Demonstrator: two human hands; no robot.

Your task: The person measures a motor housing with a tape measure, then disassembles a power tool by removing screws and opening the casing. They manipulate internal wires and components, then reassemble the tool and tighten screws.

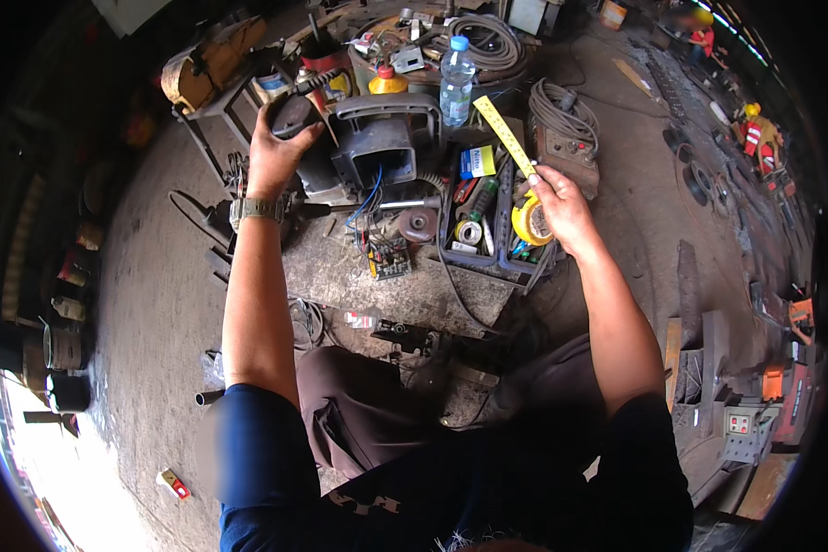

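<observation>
My right hand (561, 204) is closed on a yellow tape measure (530, 221). Its stiff yellow blade (503, 129) sticks out up and to the left past my thumb. My left hand (278, 152) wraps round a dark, round-topped part (292, 114) at the left of a grey machine housing (377, 147) with a carry handle. Blue wires (375, 189) run from the housing's opening to a small circuit board (391, 258) on the worn bench top (368, 293). Under the tape measure lies a divided tool tray (474, 255) of hand tools, tape rolls and a blue-yellow packet (477, 162).
A water bottle (457, 83) and a red-capped yellow bottle (388, 81) stand behind the housing. Coiled cable (561, 109) lies over a metal box at the right. A brown disc (417, 224) sits beside the tray. Two people in red (764, 143) are far right.
</observation>
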